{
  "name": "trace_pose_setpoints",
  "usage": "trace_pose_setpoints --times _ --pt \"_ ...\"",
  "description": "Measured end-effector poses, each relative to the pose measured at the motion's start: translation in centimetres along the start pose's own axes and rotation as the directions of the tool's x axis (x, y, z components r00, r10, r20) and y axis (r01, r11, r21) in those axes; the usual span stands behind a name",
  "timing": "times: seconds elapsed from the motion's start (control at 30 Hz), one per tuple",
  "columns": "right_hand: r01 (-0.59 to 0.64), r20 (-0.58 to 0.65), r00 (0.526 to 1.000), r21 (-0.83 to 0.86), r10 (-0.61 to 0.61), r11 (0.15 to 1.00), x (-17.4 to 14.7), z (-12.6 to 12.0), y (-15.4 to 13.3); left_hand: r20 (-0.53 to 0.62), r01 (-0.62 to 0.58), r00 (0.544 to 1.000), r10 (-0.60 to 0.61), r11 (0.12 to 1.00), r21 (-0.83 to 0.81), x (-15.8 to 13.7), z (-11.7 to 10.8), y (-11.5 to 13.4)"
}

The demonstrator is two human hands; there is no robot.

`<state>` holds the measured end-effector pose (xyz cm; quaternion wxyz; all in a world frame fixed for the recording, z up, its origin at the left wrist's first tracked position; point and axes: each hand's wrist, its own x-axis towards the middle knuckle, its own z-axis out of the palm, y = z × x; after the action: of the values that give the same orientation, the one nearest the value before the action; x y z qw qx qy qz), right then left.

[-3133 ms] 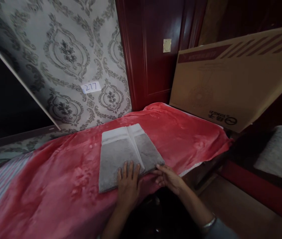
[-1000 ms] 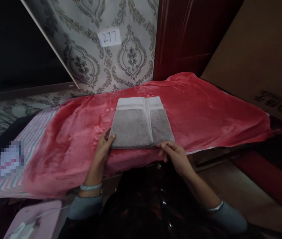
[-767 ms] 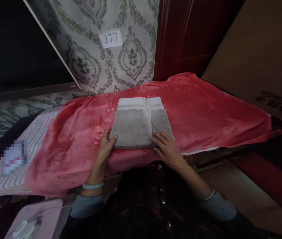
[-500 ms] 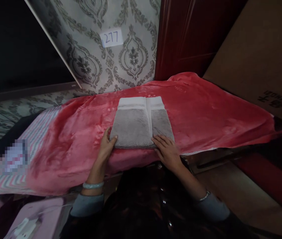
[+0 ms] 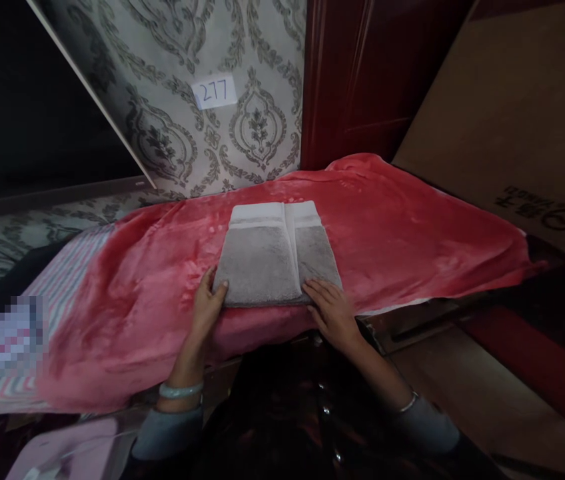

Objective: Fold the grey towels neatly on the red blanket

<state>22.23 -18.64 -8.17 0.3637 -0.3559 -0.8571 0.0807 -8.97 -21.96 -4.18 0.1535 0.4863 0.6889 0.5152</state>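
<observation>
A grey towel (image 5: 257, 263) with a pale band across its far end lies folded on a red plush blanket (image 5: 387, 233). A lengthwise fold line runs right of its middle. My left hand (image 5: 208, 298) is at the towel's near left corner, its thumb on top and its fingers along the side edge, closed about that corner. Stretched fingers of my right hand (image 5: 331, 308) lie flat on the near right part of the towel, with the thumb by the front edge.
A striped cloth (image 5: 62, 280) covers the left end. Behind stand a dark screen (image 5: 37, 100), patterned wallpaper with a paper marked 277 (image 5: 215, 91) and a dark red panel (image 5: 352, 80). A large cardboard box (image 5: 507, 127) is at right; a pink object (image 5: 87, 447) is low at left.
The whole view has shifted slightly, so things appear a little lower and further left. Both hands stay at the same places on the towel, which looks unchanged.
</observation>
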Motion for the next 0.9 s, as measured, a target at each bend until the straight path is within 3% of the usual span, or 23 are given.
trace_pose_setpoints --times 0.1,0.17,0.27,0.37,0.43,0.53,0.9 --pt "-0.010 0.008 1.000 0.009 0.010 1.000 0.2 -0.3 -0.1 -0.020 -0.186 0.978 0.206 0.916 0.355 -0.2 -0.2 1.6" --pt "-0.023 0.018 1.000 0.013 0.023 1.000 0.5 -0.7 -0.5 0.056 -0.320 0.940 0.337 0.810 0.491 -0.8 0.2 3.2" --pt "-0.021 0.047 0.999 -0.033 0.023 0.999 0.9 -1.2 -1.4 0.259 -0.484 0.874 0.411 0.687 0.542 -2.2 1.7 5.3" --pt "0.010 0.120 0.993 -0.098 0.001 0.995 1.2 -1.3 -2.0 0.442 -0.600 0.799 0.407 0.583 0.547 -3.7 3.9 6.2" --pt "0.020 0.159 0.987 -0.115 -0.001 0.993 1.1 -1.1 -2.0 0.506 -0.631 0.774 0.381 0.532 0.565 -4.6 5.0 6.2" --pt "0.013 0.155 0.988 -0.104 0.003 0.995 0.9 -0.8 -1.7 0.526 -0.636 0.771 0.359 0.484 0.601 -5.2 5.8 5.6" --pt "-0.010 0.070 0.997 -0.036 0.013 0.999 0.8 -0.5 -1.6 0.541 -0.657 0.753 0.374 0.441 0.611 -6.2 5.8 5.3"
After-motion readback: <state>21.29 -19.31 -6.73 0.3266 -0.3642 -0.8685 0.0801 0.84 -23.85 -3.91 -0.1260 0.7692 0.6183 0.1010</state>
